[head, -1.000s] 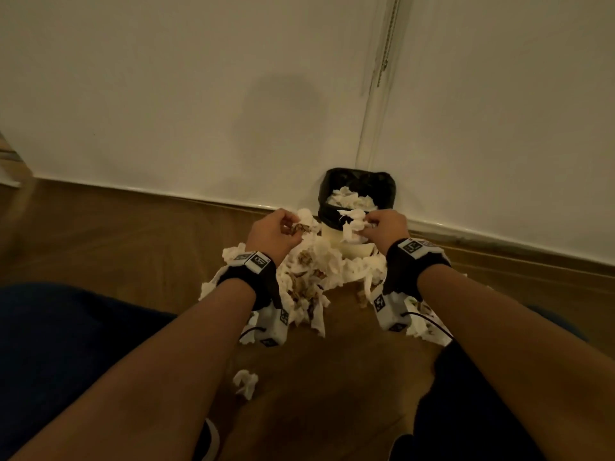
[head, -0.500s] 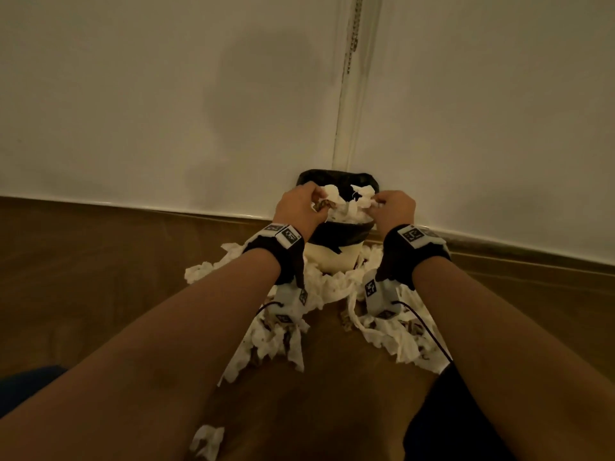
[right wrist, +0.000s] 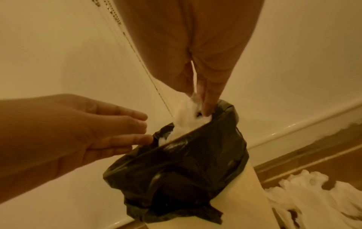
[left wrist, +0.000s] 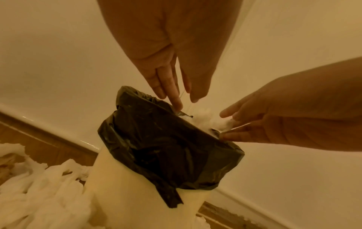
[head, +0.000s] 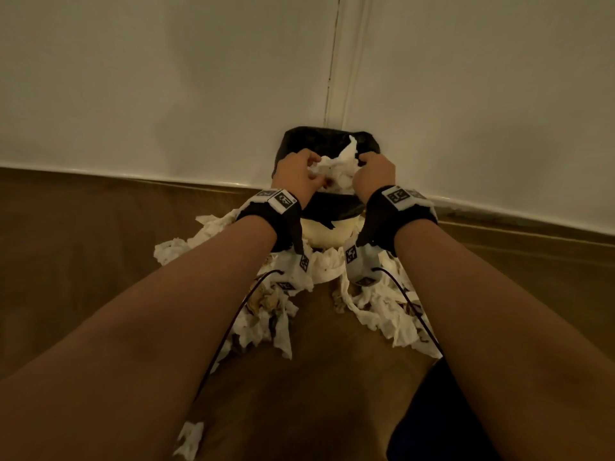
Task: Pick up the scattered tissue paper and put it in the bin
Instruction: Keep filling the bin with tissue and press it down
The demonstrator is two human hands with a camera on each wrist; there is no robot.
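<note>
Over bin (head: 327,207): both hands (head: 299,176) seemingly pressing tissue (head: 336,166).

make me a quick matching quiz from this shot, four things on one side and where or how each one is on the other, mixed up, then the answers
Things:
1. bin
2. bin liner
3. left hand
4. lone tissue scrap

Descriptions:
A. black, folded over the rim
B. on the floor nearest the camera, apart from the pile
C. cream, standing against the wall
D. fingers straight, over the bin mouth

Pairs: 1-C, 2-A, 3-D, 4-B
</note>
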